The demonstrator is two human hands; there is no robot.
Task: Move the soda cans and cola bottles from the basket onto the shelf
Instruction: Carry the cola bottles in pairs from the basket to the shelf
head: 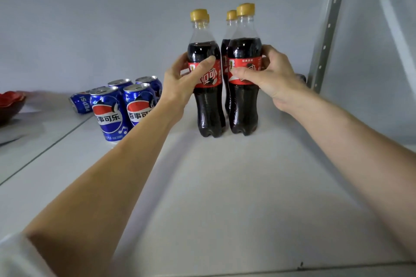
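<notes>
Several cola bottles with yellow caps and red labels stand together on the white shelf (pixel 225 186). My left hand (pixel 180 83) grips the front left bottle (pixel 208 110) around its label. My right hand (pixel 272 76) grips the front right bottle (pixel 244 110) the same way. Both bottles rest upright on the shelf board. Behind them stand more bottles (pixel 226 51), mostly hidden. To the left, several blue Pepsi cans (pixel 108 112) stand in a tight group, and one can (pixel 80 102) lies on its side behind them. The basket is out of view.
A dark bowl with red contents (pixel 11 105) sits on the neighbouring shelf board at the far left. A grey perforated steel upright (pixel 326 36) rises at the right, close behind my right hand. The shelf's front edge (pixel 270 270) runs along the bottom.
</notes>
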